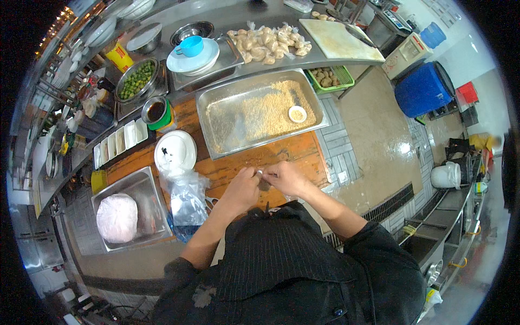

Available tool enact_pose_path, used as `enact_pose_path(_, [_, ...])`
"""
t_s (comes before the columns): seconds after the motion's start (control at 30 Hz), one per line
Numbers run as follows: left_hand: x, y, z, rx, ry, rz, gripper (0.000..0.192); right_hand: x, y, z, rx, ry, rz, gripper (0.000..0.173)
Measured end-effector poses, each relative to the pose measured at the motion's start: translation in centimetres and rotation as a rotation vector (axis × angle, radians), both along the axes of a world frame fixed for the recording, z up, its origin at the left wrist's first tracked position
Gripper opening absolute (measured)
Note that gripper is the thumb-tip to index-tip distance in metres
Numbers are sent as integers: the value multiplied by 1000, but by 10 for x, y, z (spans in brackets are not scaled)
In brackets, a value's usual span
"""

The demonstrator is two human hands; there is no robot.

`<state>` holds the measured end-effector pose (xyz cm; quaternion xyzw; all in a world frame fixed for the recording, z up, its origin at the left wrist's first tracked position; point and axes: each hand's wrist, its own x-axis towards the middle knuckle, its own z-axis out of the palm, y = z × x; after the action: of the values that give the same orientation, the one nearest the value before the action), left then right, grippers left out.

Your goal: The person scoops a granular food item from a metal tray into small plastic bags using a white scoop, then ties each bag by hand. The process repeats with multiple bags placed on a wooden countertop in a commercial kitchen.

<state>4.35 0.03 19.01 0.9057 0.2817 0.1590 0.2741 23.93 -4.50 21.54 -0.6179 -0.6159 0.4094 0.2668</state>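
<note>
My left hand (pixel 243 187) and my right hand (pixel 285 178) meet above the front of the wooden table (pixel 227 170). Their fingertips pinch something small and pale, perhaps the twisted neck of a clear plastic bag; most of it is hidden below the hands. Behind them, a deep steel tray (pixel 219 150) holds tan granules, with a small white cup (pixel 297 114) standing in them. Clear plastic bags (pixel 187 199) lie left of my left hand, beside scissors (pixel 211 202) and stacked white plates (pixel 176 148). Small filled, tied bags (pixel 264 42) are heaped on the steel counter beyond.
At left, a steel tray (pixel 156 211) holds a large whitish bagged lump (pixel 117 218). A can with dark liquid (pixel 156 113), a bowl of green peppers (pixel 137 81) and white containers (pixel 121 140) stand left-back. A cutting board (pixel 341 40) with a knife (pixel 359 36) lies right-back.
</note>
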Motion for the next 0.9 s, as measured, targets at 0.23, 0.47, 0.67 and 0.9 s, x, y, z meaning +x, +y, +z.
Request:
enact_pose_path(0.23, [7, 32, 1, 123, 142, -210, 12, -1, -5, -24, -23, 17, -73, 23])
enact_pose_path(0.47, [10, 55, 0, -43, -193, -181, 10, 2, 6, -43, -113, 297, -226, 16])
enact_pose_path(0.67, [20, 34, -13, -539, -690, 113, 9, 19, 31, -54, -296, 837, -311, 9])
enact_pose_path(0.9, [11, 54, -27, -1099, -757, 164, 19, 6, 26, -22, -194, 940, -206, 9])
